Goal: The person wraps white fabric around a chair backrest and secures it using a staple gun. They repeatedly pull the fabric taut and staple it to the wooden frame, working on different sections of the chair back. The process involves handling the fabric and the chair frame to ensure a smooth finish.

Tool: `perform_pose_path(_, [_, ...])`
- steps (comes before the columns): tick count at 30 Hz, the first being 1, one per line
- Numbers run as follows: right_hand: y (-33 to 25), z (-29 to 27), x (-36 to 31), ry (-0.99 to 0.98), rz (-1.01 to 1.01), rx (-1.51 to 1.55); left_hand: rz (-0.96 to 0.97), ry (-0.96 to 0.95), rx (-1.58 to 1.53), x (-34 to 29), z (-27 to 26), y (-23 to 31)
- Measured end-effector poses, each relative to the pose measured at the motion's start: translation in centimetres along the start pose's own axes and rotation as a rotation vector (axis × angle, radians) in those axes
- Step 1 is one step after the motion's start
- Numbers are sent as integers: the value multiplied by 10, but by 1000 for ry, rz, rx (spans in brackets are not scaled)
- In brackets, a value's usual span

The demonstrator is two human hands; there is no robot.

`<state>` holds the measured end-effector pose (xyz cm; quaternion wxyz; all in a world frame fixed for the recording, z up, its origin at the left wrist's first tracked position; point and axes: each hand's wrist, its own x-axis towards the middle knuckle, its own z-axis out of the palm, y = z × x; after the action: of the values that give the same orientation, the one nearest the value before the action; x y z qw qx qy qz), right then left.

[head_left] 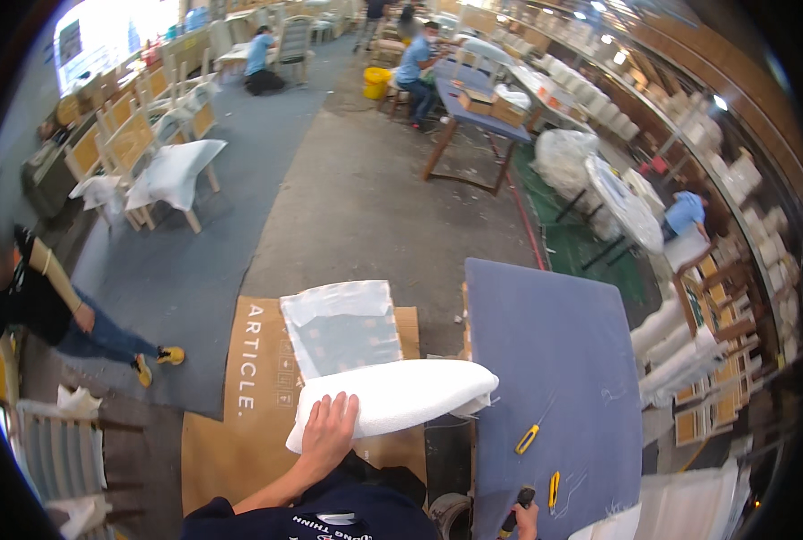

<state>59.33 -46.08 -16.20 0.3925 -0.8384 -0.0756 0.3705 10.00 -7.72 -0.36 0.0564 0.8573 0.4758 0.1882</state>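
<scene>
A white upholstered chair seat (401,396) stands tilted in front of my body, its narrow end pointing right with loose fabric threads. My left hand (329,427) lies flat on its near face, fingers stretched out. Behind it is a second panel (343,328) with a greyish underside and white fabric edges. At the lower right, over the near end of the blue-grey padded table (554,342), my right hand (526,520) is closed around a black tool (526,497), whose exact kind I cannot make out. Near it lie a yellow-handled screwdriver (527,439) and a yellow cutter (554,491).
Flattened brown cardboard (239,432) is under the work. A person in yellow shoes (55,279) stands at the left, near a striped chair (64,450). Wrapped chairs (172,175) line the left side. Another blue-topped table (482,112) and several co-workers are farther off.
</scene>
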Motion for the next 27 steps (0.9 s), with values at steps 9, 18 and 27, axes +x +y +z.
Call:
perform_pose_path(9, [-29,23,116,-135,-156,-772,-134,44,-11,-12,-6,14])
perform_pose_path(18, [-283,136,84,-336,-1002,-133,-252,149,75,-36,10,43])
perform_pose_path(27, [-336,235,40,-466,-1289,-314,-388,259,230,-93,59,133])
